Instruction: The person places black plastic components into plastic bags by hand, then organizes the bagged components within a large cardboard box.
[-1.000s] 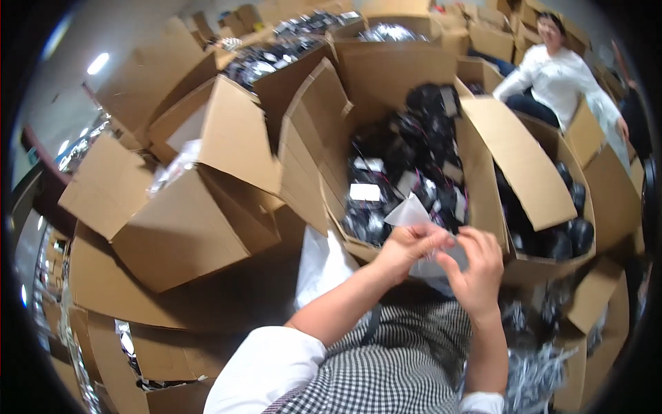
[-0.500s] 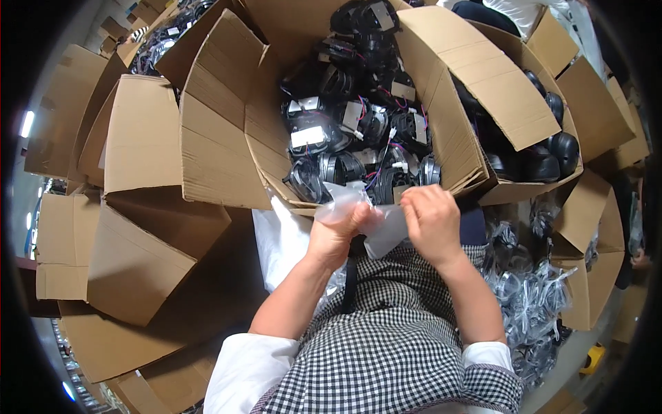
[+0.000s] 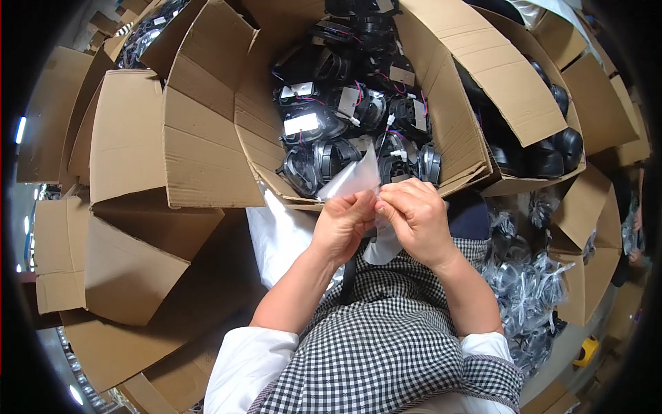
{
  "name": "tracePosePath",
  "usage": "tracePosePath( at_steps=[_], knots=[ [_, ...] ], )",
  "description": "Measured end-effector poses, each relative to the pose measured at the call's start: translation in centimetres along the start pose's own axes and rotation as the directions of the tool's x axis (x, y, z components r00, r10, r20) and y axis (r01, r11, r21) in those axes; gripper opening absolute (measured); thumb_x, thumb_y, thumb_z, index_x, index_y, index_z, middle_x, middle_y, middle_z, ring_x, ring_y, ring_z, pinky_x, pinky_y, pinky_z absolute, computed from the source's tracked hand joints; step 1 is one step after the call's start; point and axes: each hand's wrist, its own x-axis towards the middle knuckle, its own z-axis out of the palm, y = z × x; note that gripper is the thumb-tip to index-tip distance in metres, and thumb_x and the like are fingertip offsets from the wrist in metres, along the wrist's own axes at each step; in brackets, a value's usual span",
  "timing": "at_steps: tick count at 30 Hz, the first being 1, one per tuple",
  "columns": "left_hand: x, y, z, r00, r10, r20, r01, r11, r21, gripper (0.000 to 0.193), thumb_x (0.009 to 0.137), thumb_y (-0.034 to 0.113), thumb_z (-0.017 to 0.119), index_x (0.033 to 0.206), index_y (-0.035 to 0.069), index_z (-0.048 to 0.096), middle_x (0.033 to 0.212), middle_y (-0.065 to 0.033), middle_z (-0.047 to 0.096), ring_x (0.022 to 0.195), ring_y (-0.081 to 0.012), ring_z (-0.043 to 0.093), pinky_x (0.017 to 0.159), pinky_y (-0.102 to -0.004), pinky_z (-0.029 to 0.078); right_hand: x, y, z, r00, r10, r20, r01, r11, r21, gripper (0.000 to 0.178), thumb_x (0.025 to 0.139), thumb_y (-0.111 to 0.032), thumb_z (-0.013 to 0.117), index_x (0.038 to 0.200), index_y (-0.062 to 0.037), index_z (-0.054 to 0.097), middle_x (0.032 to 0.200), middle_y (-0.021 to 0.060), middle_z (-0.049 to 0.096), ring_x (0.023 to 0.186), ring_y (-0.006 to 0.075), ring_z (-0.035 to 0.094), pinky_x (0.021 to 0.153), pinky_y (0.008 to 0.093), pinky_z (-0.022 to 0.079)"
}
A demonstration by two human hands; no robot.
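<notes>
Two bare hands hold one bit of thin, see-through plastic, maybe a bag. The left hand has its thumb and fingers squeezed on it, and the right hand pinches it too, just beside the left fingers. The plastic pokes up above the hands and hangs down below them, by the near edge of a big cardboard box with black parts in it. If it is a bag, its thin sides could stick together, and the fingers might rub and not get them apart. If the hands pull too hard, it might rip. If both hands let go, it is so light that it could drop onto the checked apron or into the box. The black parts lie in a messy heap with thin wires, so lifting one by its wire could pull the wire off. The white plastic near the left arm looks slippery, and a bump could make it slide.
</notes>
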Motion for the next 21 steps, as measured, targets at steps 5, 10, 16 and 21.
tracePosePath(
  at_steps=[5, 10, 16, 21],
  knots=[
    [-3.9, 3.5, -0.4, 0.978, 0.185, 0.095, -0.139, 0.923, -0.359, 0.026, 0.098, 0.038, 0.047, 0.097, 0.012, 0.054, 0.101, -0.0062, 0.063, 0.091, -0.0237, 0.060, 0.094, -0.0492, 0.045, -1.3, 6.8, -3.3, 0.965, 0.127, -0.227, -0.243, 0.757, -0.607, 0.017, 0.086, -0.015, 0.057, 0.074, -0.0061, 0.063, 0.073, 0.0096, 0.061, 0.076, 0.0278, 0.061, 0.067, 0.0417, 0.045],
    [-3.1, 7.3, -1.5, 0.929, 0.364, 0.063, -0.367, 0.892, 0.264, 0.023, 0.099, 0.034, 0.047, 0.094, 0.013, 0.053, 0.068, 0.0037, 0.051, 0.044, -0.0015, 0.037, 0.040, -0.0189, 0.032, -0.6, 3.7, -6.3, 0.983, 0.126, 0.131, -0.061, 0.909, -0.412, 0.052, 0.076, -0.021, 0.069, 0.122, 0.0000, 0.054, 0.112, 0.0160, 0.062, 0.101, 0.0318, 0.058, 0.089, 0.0420, 0.045],
    [3.8, 6.8, 1.5, 0.942, 0.244, 0.231, -0.055, -0.568, 0.821, 0.026, 0.070, 0.012, 0.068, 0.095, 0.012, 0.062, 0.092, -0.0094, 0.063, 0.092, -0.0302, 0.060, 0.077, -0.0382, 0.050, 2.7, 3.3, -4.4, 0.828, 0.209, 0.520, -0.166, 0.978, -0.128, 0.059, 0.072, -0.013, 0.071, 0.126, 0.0015, 0.053, 0.113, 0.0139, 0.063, 0.107, 0.0256, 0.058, 0.095, 0.0337, 0.044],
    [9.8, 9.5, -7.0, 0.917, 0.381, -0.118, 0.214, -0.220, 0.952, 0.017, 0.078, 0.009, 0.058, 0.094, 0.010, 0.065, 0.101, -0.0125, 0.066, 0.093, -0.0338, 0.065, 0.080, -0.0444, 0.051, 4.6, 10.9, -4.1, 0.645, 0.332, 0.689, -0.716, 0.576, 0.393, 0.043, 0.088, -0.013, 0.064, 0.128, -0.0018, 0.054, 0.108, 0.0025, 0.063, 0.098, 0.0112, 0.056, 0.086, 0.0278, 0.046]
  ],
)
